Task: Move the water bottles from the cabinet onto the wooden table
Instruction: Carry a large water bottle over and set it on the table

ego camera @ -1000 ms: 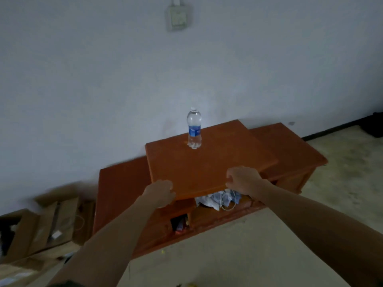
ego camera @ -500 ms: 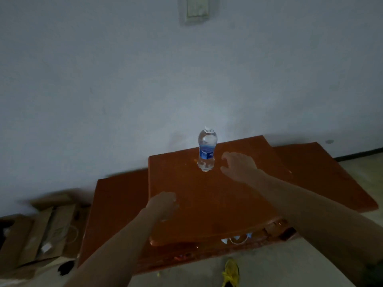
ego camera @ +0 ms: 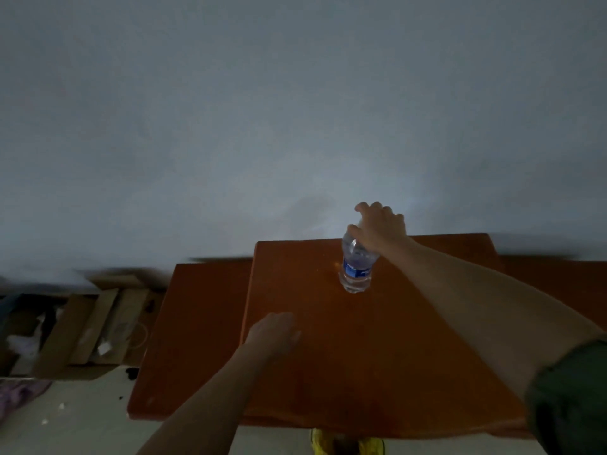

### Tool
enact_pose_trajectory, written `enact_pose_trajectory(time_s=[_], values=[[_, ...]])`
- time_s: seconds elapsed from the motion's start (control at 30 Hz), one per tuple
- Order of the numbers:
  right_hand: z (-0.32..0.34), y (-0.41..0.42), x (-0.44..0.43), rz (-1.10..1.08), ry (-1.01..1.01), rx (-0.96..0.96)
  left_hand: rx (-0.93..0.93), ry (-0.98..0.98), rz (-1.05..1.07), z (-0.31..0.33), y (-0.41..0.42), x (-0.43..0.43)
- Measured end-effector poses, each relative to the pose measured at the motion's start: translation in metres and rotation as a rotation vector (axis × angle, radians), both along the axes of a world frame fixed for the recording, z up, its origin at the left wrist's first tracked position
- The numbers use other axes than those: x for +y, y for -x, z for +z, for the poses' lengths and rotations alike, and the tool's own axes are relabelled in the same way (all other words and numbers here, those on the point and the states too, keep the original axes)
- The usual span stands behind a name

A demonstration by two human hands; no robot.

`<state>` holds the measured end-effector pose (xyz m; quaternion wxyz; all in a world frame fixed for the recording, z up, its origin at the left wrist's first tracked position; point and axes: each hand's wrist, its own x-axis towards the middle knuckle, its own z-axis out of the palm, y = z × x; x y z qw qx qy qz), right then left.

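Grips the water bottle [ego camera: 356,264] near its top with the right hand [ego camera: 381,226], fingers and thumb curled round the neck. Has the bottle upright (clear, with a blue label) on the far middle of the orange-brown wooden surface [ego camera: 377,356], close to the grey wall [ego camera: 295,110]. Looks to have its bottom on the wood.

Holds the left hand [ego camera: 274,333] low over the near left edge of the surface, fingers loose and a bit bent, with nothing in it. Too blurry to tell if touching the wood.

Wears a dark green sleeve [ego camera: 571,399] on the right arm.

Shows a lower wooden top [ego camera: 197,323] just left of the surface, flat cardboard boxes [ego camera: 98,323] on the floor further left by the wall, and yellow shoes [ego camera: 348,446] poking out under the near edge.
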<state>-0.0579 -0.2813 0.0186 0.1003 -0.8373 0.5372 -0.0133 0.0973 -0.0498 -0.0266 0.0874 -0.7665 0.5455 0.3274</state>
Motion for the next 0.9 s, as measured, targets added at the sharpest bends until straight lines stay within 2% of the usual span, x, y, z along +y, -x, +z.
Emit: enact_pose_trajectory(time_s=[0.1, 0.27, 0.43, 0.7, 0.9], values=[[-0.022, 0.005, -0.011, -0.021, -0.082, -0.067, 0.011, 0.005, 0.004, -0.015, -0.002, -0.027], [-0.040, 0.044, -0.016, -0.139, 0.015, -0.260, 0.095, 0.013, 0.033, -0.050, -0.002, -0.085], [-0.056, 0.095, -0.020, -0.333, -0.057, -0.455, 0.245, 0.098, 0.215, -0.089, 0.011, -0.147], [-0.104, 0.163, -0.007, -0.540, 0.017, -0.711, 0.524, 0.152, 0.486, -0.154, 0.069, -0.231], [-0.132, 0.181, 0.014, -0.664, 0.038, -0.822, 0.461, 0.270, 0.455, -0.191, 0.093, -0.232]])
